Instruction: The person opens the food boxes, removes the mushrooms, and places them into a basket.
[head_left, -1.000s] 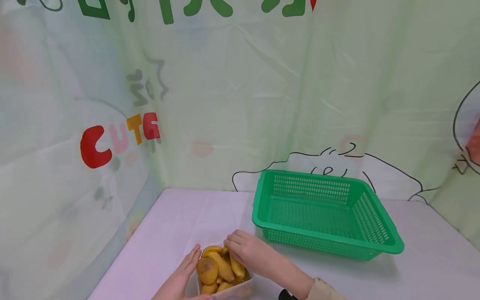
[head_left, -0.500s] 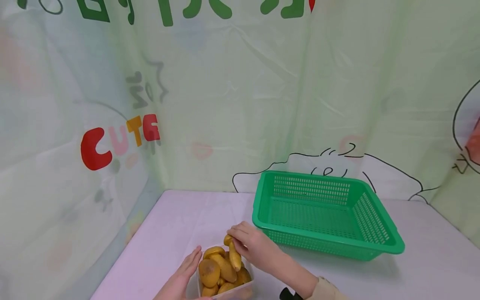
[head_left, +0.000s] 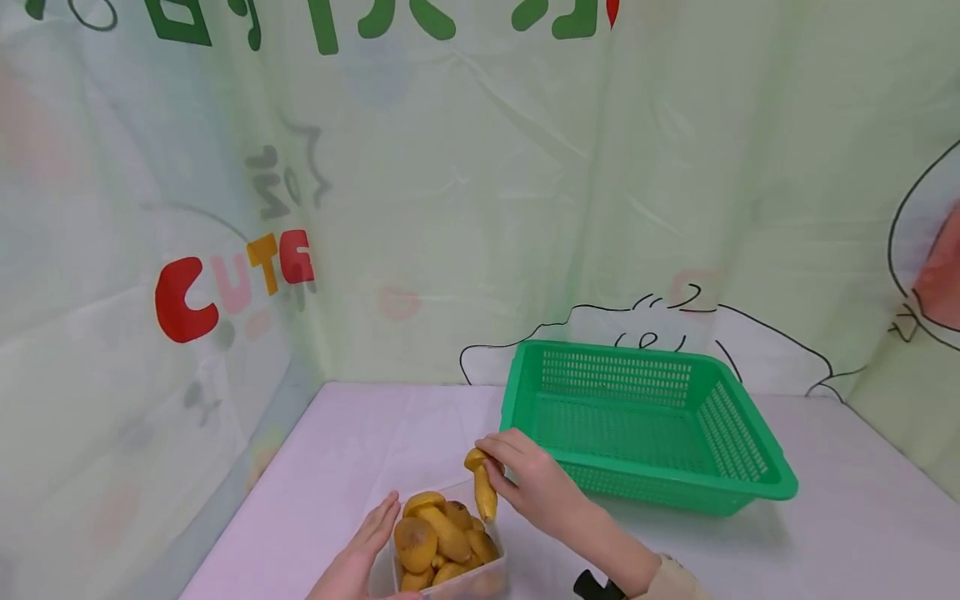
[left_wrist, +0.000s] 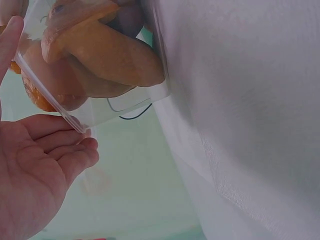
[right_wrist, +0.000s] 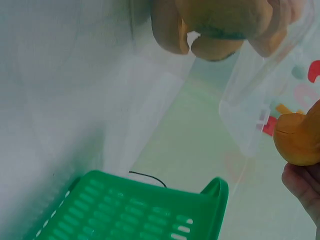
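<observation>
My right hand [head_left: 536, 479] pinches a yellow-brown mushroom [head_left: 483, 492] by its upper part, cap up and stem hanging down. It is just above the far right corner of a clear plastic box [head_left: 491, 577]. Several similar mushrooms [head_left: 446, 533] lie heaped in that box. Along the box's left side rests my left hand [head_left: 356, 554], fingers extended and thumb by the near side. In the left wrist view the left fingertips [left_wrist: 82, 145] touch the box's edge. The right wrist view cuts off most of the right hand [right_wrist: 306, 192], with the mushroom's cap [right_wrist: 297, 142] above its fingers.
A green plastic basket [head_left: 611, 479] with slotted walls stands behind and to the right of the box; no contents show in it. A pale cloth [head_left: 360, 450] covers the table. Printed curtains [head_left: 450, 208] hang behind and at the left.
My right hand has lifted the mushroom out of the heap, moving up and to the right, nearer the basket. My left hand stays at the box.
</observation>
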